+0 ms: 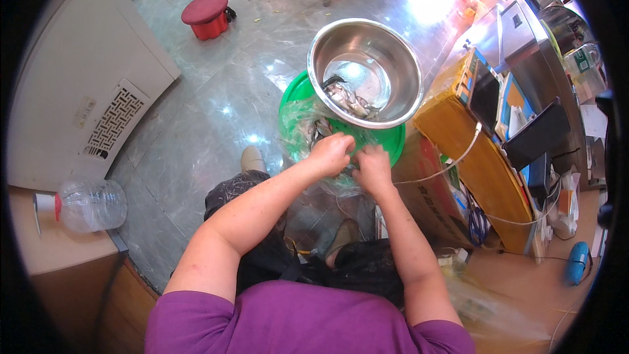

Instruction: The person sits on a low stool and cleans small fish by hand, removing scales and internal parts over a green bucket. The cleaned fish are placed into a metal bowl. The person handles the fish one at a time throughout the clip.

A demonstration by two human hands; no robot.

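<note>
My left hand (pixel 330 153) and my right hand (pixel 373 168) are close together, fingers curled, over a clear plastic bag (pixel 298 130). Something small and dark shows between them, but I cannot tell what it is or which hand holds it. Several small silvery fish (pixel 320 130) lie in the bag, just beyond my left hand. Under the bag is a round green plastic tub or lid (pixel 392 143), partly covered. A stainless steel basin (pixel 414 59) rests over its far side. More small fish (pixel 349 101) are gathered along the basin's near wall.
A red stool (pixel 205 14) stands on the tiled floor (pixel 196 98). On the left are a white cabinet (pixel 83 59) and a large clear plastic bottle (pixel 91 205). To the right, a cardboard box (pixel 435 191) stands beside a cluttered desk with a phone (pixel 484 91) and a white cable (pixel 459 160).
</note>
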